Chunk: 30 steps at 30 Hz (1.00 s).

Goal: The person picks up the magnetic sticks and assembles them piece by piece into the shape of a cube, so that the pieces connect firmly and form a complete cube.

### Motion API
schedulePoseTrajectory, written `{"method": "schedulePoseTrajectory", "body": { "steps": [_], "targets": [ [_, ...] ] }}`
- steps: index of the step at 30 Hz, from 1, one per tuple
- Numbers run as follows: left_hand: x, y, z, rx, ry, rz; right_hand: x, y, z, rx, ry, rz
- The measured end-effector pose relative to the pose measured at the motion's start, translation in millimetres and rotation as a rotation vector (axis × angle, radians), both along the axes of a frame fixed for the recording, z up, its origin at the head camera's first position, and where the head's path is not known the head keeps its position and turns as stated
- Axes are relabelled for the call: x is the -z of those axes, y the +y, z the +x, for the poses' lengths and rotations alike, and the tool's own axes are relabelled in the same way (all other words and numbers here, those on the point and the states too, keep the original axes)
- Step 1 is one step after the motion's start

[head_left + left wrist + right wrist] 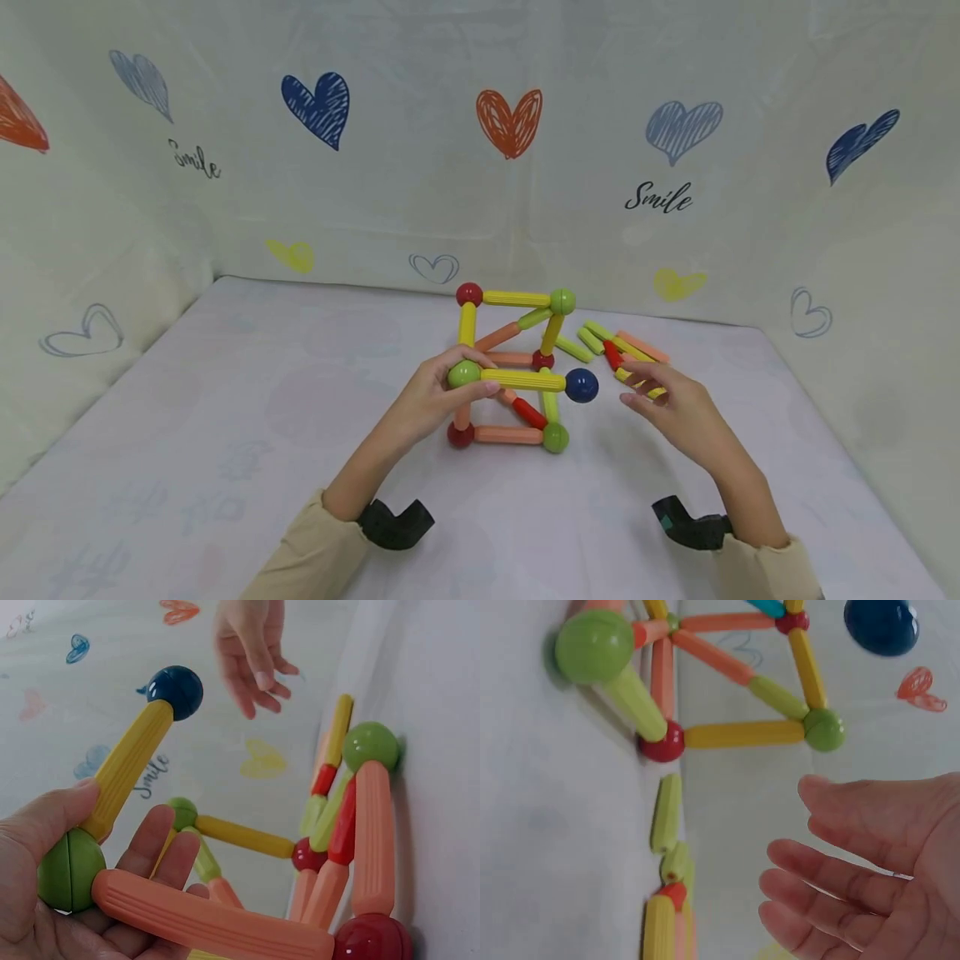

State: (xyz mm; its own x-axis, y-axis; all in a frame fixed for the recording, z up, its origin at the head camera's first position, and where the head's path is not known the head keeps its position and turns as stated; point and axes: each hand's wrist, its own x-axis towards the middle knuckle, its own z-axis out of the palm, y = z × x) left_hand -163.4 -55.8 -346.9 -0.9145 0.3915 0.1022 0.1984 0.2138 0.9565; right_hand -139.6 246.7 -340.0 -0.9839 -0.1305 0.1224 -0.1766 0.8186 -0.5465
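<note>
A magnetic stick-and-ball frame stands on the table, with an orange stick [510, 435] along its near bottom edge. My left hand [427, 400] grips the green ball [464, 374] at the frame's near upper left corner, thumb against the yellow stick [525, 381] joined to it. That stick points right and carries a blue ball [582, 385] on its free end. In the left wrist view, an orange stick [217, 915] runs from the gripped ball to a red ball [373, 939]. Right of the blue ball, my right hand [686, 412] is held with fingers spread and nothing in them.
Behind the right hand lie loose sticks, among them a red stick [612, 354], an orange stick [642, 347] and several green and yellow ones. The frame's back upper edge is a yellow stick [517, 298]. A white curtain [420, 167] with printed hearts hangs behind the table.
</note>
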Motion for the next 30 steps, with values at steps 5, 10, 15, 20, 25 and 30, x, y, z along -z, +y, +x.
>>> {"method": "schedulePoseTrajectory", "body": {
  "steps": [5, 10, 15, 20, 25, 30],
  "targets": [
    [-0.2, 0.2, 0.4, 0.000, 0.008, 0.000, 14.6, 19, -10.6, 0.111, -0.086, -0.018],
    [0.0, 0.7, 0.4, -0.005, 0.008, -0.004, 29.7, 33, -16.2, 0.165, -0.105, 0.009],
    [0.7, 0.9, 0.0, -0.011, 0.002, -0.007, 39.9, 41, -20.7, 0.204, -0.177, 0.043],
    [1.3, 0.8, -0.4, -0.012, -0.001, -0.008, 46.0, 45, -23.6, 0.215, -0.210, 0.072],
    [1.3, 1.2, -0.5, -0.011, -0.001, -0.005, 51.9, 45, -26.2, 0.217, -0.226, 0.105],
    [1.4, 1.1, -0.9, -0.005, 0.005, -0.001, 53.2, 43, -27.3, 0.229, -0.261, 0.136]
  ]
}}
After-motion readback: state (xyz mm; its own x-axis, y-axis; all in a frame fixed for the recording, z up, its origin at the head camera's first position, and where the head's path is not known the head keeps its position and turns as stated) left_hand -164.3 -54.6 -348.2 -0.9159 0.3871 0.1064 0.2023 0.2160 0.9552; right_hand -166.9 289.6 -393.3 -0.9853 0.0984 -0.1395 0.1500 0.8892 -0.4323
